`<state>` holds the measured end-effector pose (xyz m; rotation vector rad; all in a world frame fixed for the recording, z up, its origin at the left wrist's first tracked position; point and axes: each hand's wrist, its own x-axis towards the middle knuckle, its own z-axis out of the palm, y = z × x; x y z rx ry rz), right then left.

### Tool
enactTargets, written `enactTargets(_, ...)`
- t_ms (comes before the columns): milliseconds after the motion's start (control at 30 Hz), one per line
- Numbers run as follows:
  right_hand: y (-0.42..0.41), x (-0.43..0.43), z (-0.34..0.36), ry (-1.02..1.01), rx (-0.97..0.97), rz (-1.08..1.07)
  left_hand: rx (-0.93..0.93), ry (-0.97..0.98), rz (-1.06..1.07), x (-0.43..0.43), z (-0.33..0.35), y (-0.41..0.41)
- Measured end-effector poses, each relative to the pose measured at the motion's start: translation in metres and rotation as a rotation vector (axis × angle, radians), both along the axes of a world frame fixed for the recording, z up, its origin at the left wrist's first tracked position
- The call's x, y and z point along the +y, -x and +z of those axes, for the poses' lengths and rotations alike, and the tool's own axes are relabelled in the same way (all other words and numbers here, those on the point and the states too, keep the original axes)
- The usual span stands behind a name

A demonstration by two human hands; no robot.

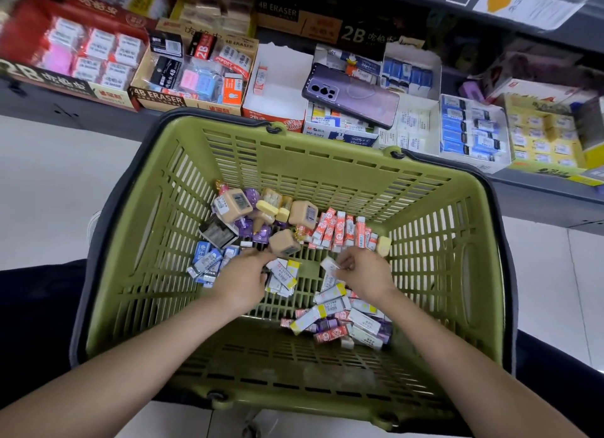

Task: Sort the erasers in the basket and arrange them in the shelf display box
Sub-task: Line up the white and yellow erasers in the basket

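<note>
Here, a dark shelf (65, 111) runs across the 12 o'clock edge of the view, packed with display boxes (192, 75) of erasers. A green basket (327, 163) fills the middle, its far rim just beside the shelf front. Straight beyond that rim, at 12 o'clock, stands a white box (284, 62) with one red eraser (260, 80) upright against its left wall. At 3 o'clock from that box a phone (351, 94) lies face down across other boxes.

Both hands are down in the basket. The left hand (243, 279) sits near the floor's centre, its fingers (256, 263) curled round a bunch of yellow-ended erasers (284, 274). The right hand (362, 271), at 3 o'clock of the left and near it, pinches a single white eraser (330, 264) between thumb and fingers.

The loose stock lies in clusters on the basket floor. There is a mixed pile (340, 320) at 5 o'clock and a row of red-and-white sticks (340, 230) at 1 o'clock. Tan cubes (232, 205) lie with purple packets (245, 229) at 11 o'clock. Blue erasers (207, 261) lie at 9 o'clock, just beside the left hand.
</note>
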<state>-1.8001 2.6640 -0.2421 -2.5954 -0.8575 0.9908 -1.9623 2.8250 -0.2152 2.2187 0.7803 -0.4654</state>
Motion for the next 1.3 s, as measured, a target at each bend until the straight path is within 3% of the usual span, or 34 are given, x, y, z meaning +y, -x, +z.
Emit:
enactTargets(167,0.024,0.044,-0.002,-0.128,0.231,-0.087,0.061,0.036,-0.079,-0.004,-0.014,-0.009)
enactTargets(600,0.020,0.034,-0.008,-0.134,0.097,-0.031,0.049,0.052,-0.016,0.000,-0.013,-0.002)
enactTargets(733,-0.009,-0.006,-0.006,0.016,-0.009,0.197,-0.055,0.049,0.033,-0.002,-0.005,-0.005)
enactTargets(900,-0.008,-0.013,-0.022,0.112,0.030,0.412,-0.149,0.192,0.088,-0.028,0.006,-0.028)
enactTargets(1133,-0.010,-0.012,-0.024,0.194,-0.005,0.482,-0.129,0.577,0.508,-0.057,0.007,-0.067)
enactTargets(1300,-0.012,-0.006,-0.022,0.228,-0.046,0.456,-0.125,0.576,0.583,-0.044,0.005,-0.056)
